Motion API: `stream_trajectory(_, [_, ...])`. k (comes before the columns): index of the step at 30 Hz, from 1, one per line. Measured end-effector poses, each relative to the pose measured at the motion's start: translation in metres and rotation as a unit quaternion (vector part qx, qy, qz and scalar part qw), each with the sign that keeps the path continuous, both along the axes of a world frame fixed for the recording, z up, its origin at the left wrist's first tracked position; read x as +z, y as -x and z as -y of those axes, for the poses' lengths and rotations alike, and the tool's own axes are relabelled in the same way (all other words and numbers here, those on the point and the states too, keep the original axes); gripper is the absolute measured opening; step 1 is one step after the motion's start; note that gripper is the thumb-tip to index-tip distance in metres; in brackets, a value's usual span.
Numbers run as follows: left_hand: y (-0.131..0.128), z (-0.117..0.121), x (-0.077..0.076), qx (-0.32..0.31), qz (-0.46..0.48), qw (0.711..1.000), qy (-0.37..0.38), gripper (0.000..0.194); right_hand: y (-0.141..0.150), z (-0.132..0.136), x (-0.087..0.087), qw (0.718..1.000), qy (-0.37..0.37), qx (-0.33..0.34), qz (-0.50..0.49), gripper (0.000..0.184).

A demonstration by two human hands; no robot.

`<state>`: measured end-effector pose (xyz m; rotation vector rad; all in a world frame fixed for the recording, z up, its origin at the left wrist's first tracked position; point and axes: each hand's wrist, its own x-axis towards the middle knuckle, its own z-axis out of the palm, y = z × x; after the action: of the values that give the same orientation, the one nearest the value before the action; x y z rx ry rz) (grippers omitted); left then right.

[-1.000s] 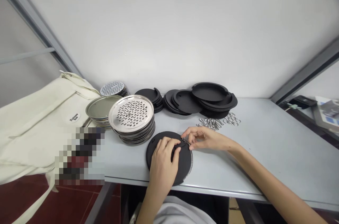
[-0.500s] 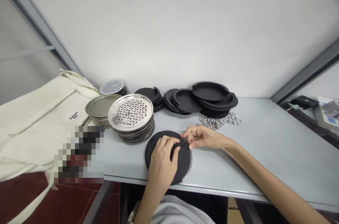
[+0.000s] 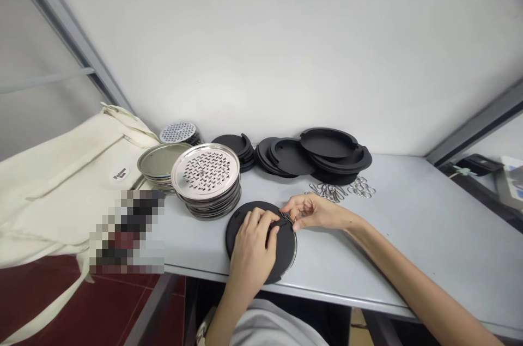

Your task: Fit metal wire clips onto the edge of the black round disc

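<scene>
Matte round black disc (image 3: 245,217), left hand (image 3: 254,242) spread flat, right hand (image 3: 307,212) pinching shiny wire clip (image 3: 287,217)

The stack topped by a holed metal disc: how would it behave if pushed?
The stack might slip apart, since its layers sit unevenly. The top disc looks like thin metal, so it is probably stiff and fairly light. Lying flat, it seems unlikely to roll.

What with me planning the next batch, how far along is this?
Done, it seems: a shiny metal edge shows along the black disc; whether any piece is finished, I cannot tell. In hand: the left hand rests on that disc, while the right hand holds a wire clip at its rim. Left, probably: the loose clips and stacked black discs behind.
</scene>
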<state>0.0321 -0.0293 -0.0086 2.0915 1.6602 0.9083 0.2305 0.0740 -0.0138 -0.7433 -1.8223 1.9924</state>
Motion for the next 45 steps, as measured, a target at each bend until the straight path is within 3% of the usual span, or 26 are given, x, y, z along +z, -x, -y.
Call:
stream_trajectory(20, [-0.0002,0.0012,0.0014,-0.002,-0.020,1.000,0.014,0.013,0.0007,-0.0060,-0.0047,0.999,0.046,0.000,-0.005,0.043])
stream_trajectory(45, [0.0004,0.0000,0.0002,-0.003,-0.008,1.000,0.016,0.011,0.0003,-0.0067,-0.0055,0.999,0.050,0.000,-0.013,0.041])
